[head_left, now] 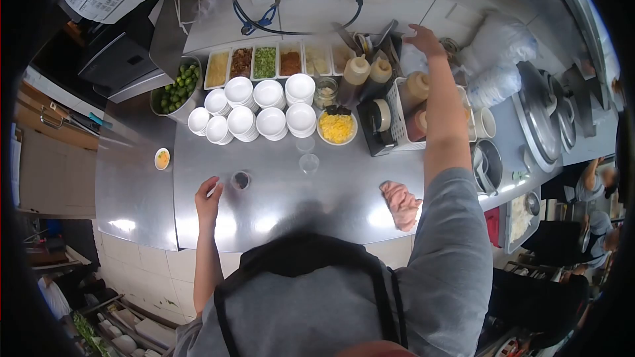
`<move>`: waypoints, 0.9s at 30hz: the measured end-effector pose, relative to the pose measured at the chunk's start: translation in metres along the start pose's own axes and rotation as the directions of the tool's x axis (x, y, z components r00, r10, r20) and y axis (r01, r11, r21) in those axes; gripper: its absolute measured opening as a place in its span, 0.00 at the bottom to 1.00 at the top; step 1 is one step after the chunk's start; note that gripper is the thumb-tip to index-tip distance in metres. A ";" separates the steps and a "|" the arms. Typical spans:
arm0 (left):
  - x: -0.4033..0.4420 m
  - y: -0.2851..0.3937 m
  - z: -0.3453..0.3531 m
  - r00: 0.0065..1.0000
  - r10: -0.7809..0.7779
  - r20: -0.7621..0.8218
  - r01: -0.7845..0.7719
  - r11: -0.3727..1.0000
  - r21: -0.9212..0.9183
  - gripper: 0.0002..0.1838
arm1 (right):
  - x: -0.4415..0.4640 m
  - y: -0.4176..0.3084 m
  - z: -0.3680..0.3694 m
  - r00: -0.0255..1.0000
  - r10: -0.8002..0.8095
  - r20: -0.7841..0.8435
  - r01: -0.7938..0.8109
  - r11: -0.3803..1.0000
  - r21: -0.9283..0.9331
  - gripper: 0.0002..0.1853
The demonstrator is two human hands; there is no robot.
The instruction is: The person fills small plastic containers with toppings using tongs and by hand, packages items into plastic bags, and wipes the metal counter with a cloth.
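My left hand [208, 199] hovers over the steel counter with its fingers loosely bent and apart, holding nothing I can see. Just right of it stands a small clear cup [241, 180] with something dark inside. My right hand [424, 41] reaches far back to the wall side, fingers spread, above a white plastic bag [414, 59] and beside upright metal utensils [388, 32]. Below that forearm is a white basket [399, 116] of sauce bottles. Two squeeze bottles, one pale [355, 73] and one dark [378, 78], stand left of it.
Stacks of white bowls [270, 122] fill the middle, behind them a row of topping trays [265, 63]. A bowl of yellow shreds [337, 128], empty clear cups [309, 164], a pink cloth [401, 205], a tub of limes [178, 89] and a small orange-filled cup [162, 158] also sit there.
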State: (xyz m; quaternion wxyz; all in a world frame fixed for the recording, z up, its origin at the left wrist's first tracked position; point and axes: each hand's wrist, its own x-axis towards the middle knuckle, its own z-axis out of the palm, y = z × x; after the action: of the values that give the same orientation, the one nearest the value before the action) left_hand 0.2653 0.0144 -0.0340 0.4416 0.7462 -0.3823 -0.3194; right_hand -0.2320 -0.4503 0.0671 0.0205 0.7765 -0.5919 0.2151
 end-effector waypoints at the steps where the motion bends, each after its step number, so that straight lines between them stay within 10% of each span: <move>1: 0.000 0.002 0.002 1.000 0.001 -0.003 -0.001 1.000 -0.001 0.16 | -0.002 -0.006 -0.005 1.000 -0.003 -0.002 0.003 1.000 0.001 0.21; 16: -0.004 -0.004 -0.002 1.000 0.011 -0.023 -0.010 0.998 0.068 0.15 | 0.023 0.037 0.011 0.985 0.162 0.066 -0.170 0.976 0.139 0.18; 27: -0.001 0.006 0.003 0.999 0.021 -0.024 -0.021 0.999 0.030 0.15 | -0.002 0.042 0.016 0.973 0.059 0.222 -0.004 0.970 -0.241 0.22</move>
State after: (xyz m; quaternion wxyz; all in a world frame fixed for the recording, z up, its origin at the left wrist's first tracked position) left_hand 0.2604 0.0117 -0.0295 0.4385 0.7524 -0.3894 -0.2999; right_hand -0.2662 -0.4650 0.0425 0.0425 0.7784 -0.6242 0.0522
